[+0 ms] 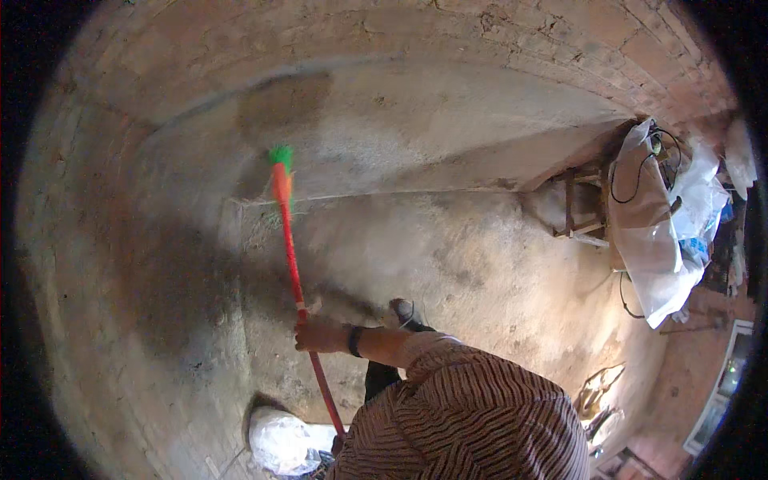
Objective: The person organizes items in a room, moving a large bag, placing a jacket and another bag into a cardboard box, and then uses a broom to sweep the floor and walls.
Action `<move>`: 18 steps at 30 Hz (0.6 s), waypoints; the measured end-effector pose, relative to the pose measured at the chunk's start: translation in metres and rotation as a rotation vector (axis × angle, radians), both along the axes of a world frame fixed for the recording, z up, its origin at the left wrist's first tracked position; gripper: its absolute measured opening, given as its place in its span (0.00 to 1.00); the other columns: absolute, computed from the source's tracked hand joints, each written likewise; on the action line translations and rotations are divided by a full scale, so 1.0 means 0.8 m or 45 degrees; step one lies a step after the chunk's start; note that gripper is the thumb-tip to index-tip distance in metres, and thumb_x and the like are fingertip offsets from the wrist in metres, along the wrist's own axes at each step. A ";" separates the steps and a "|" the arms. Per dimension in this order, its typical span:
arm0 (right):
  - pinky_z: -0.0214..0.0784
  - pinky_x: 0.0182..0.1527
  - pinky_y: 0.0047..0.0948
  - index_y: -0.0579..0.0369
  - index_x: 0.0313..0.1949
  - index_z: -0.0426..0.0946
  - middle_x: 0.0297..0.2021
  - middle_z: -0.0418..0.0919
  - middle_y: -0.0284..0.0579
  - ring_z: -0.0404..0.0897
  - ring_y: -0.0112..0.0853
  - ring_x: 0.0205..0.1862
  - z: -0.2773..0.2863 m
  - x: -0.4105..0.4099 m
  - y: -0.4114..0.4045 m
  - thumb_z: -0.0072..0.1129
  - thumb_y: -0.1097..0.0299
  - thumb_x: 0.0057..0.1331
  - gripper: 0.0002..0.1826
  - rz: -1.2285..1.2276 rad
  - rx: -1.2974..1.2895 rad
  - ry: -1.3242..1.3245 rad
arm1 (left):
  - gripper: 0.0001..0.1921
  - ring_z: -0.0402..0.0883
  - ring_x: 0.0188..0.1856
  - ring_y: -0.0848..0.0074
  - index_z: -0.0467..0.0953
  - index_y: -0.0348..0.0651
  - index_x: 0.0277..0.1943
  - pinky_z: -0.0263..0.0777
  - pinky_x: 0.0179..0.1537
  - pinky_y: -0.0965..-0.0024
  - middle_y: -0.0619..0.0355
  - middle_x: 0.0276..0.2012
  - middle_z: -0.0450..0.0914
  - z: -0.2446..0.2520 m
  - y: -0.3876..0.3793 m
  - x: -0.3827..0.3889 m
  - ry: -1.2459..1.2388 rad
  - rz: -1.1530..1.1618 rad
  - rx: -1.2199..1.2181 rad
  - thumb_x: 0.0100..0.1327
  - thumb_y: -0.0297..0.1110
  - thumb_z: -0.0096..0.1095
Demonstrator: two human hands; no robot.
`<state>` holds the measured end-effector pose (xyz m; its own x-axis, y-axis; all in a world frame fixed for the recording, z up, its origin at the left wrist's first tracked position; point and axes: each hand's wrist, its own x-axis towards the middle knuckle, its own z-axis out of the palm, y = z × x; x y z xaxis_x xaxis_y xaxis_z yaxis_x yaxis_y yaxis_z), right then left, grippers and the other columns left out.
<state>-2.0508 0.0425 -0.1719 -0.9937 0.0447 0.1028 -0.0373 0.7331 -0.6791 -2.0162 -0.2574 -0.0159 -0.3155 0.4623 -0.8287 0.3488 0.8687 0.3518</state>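
Note:
A long broom with a red handle (291, 258), an orange-red collar and green bristles (281, 155) slants across the left half of the view. My right hand (321, 335), with a dark band at the wrist, is closed around the middle of the handle. Close to the handle's lower end is my left hand (338, 444), small and dark in the picture, wrapped on it and mostly hidden by my striped shirt. The bristles lie over a grey-brown plastered surface (360, 138), just past a low edge; whether they touch it cannot be told.
A white plastic bag (279, 441) stands at the bottom left. On the right, a pale plastic sheet (645, 240) and dark cables hang beside a wooden frame (569, 204). My dark shoe (403, 311) is on the worn floor (480, 258). Rough brickwork (576, 42) runs along the top.

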 end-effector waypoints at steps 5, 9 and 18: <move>0.63 0.40 0.31 0.55 0.28 0.70 0.28 0.73 0.40 0.71 0.36 0.35 0.064 0.122 0.034 0.51 0.73 0.50 0.04 -0.517 0.010 0.596 | 0.20 0.76 0.26 0.54 0.70 0.37 0.32 0.67 0.26 0.58 0.46 0.22 0.74 0.026 -0.058 -0.006 0.052 0.042 -0.093 0.60 0.50 0.44; 0.66 0.36 0.36 0.51 0.26 0.68 0.25 0.72 0.38 0.73 0.36 0.32 -0.077 0.269 0.027 0.49 0.66 0.58 0.05 -1.472 -2.277 -0.322 | 0.21 0.76 0.26 0.54 0.70 0.37 0.32 0.67 0.26 0.58 0.46 0.23 0.74 -0.014 -0.004 -0.037 0.026 -0.341 -0.051 0.60 0.50 0.43; 0.57 0.15 0.25 0.48 0.24 0.62 0.10 0.59 0.33 0.61 0.26 0.11 -0.151 0.289 0.056 0.49 0.58 0.59 0.12 -2.102 -2.322 0.634 | 0.13 0.73 0.22 0.53 0.69 0.40 0.29 0.65 0.22 0.55 0.47 0.19 0.74 -0.206 0.227 0.003 0.105 -0.717 0.897 0.57 0.42 0.53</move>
<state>-1.8200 0.0875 -0.2926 -0.0396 0.6319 -0.7740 -0.5778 -0.6465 -0.4983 -2.0141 -0.0754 -0.1809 0.0651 0.9578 -0.2800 0.7044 0.1546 0.6927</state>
